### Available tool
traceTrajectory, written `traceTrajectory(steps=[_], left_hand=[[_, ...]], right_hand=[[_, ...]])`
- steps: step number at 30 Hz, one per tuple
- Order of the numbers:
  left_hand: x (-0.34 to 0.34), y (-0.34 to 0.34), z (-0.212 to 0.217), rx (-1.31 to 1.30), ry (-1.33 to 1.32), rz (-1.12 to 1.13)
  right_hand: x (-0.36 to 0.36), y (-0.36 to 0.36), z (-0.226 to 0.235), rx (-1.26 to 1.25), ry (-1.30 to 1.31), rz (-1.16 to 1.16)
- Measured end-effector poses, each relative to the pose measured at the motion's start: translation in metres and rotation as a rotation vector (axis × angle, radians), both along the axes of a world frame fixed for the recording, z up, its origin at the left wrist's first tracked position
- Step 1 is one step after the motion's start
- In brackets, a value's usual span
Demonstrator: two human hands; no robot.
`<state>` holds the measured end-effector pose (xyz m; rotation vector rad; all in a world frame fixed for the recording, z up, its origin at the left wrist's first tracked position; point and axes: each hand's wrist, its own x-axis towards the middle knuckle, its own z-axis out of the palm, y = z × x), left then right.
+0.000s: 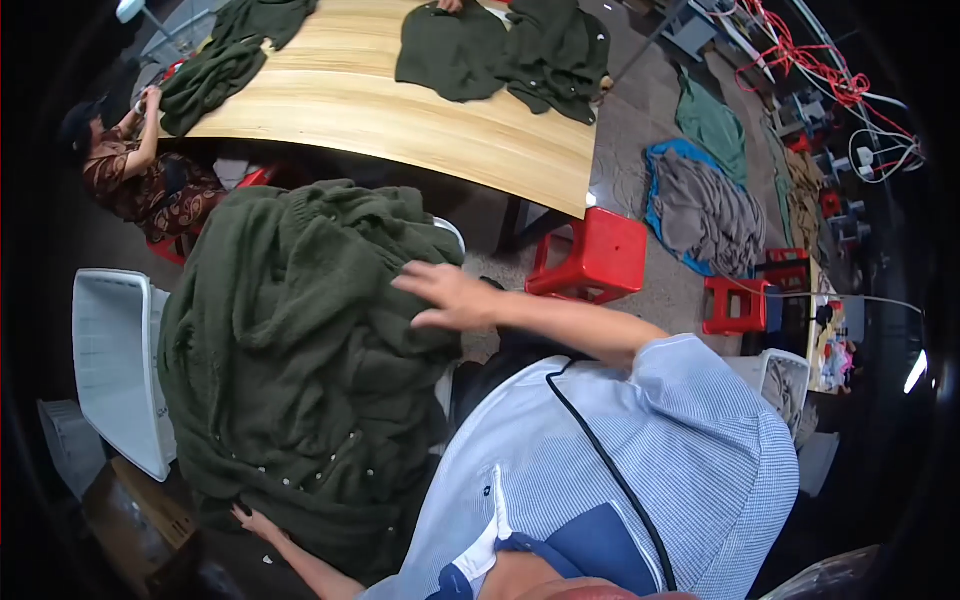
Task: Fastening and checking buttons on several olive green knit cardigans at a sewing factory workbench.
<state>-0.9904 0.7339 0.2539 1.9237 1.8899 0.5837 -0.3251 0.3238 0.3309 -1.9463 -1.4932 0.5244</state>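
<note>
A large heap of dark green knitted garments [290, 340], with small white buttons along its lower part, bulges up in front of me on the left. My right hand [455, 295] is at the heap's right side, fingers spread and slightly blurred, holding nothing; whether it touches the knit I cannot tell. Down at the heap's near left edge is my left hand [258, 522], its visible fingers stretched out against the cloth and partly hidden. White rims show beside the heap, mostly covered by it.
A wooden table [420, 130] bears more green garments [500, 50]. At its left, a seated person [130, 165] handles a garment. Red stools [590, 255], a white plastic bin [115, 370], a cardboard box [135, 525] and a grey cloth pile [705, 205] stand around.
</note>
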Motion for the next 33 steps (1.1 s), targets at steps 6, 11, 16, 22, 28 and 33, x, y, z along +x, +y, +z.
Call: traceTrajectory(steps=[6, 11, 16, 22, 28, 33], left_hand=[[0.122, -0.096, 0.047, 0.25, -0.041, 0.275], [0.32, -0.226, 0.113, 0.847, 0.23, -0.064], [0.519, -0.367, 0.057, 0.668, 0.231, -0.383], [0.676, -0.505, -0.044, -0.501, -0.169, -0.699], [0.652, -0.682, -0.271, -1.046, -0.122, -0.431], [0.672, -0.799, -0.374, -1.178, 0.219, -0.316]], right_hand=[[0.199, -0.213, -0.083, -0.375, 0.147, -0.514], [0.367, -0.244, -0.178, -0.316, 0.006, -0.618], [0.47, -0.217, -0.246, -0.532, -0.218, -0.302], [0.5, -0.212, -0.298, -0.588, -0.311, -0.104], [0.502, -0.224, -0.321, -0.37, -0.464, -0.04], [0.504, -0.241, -0.338, -0.31, -0.514, -0.036]])
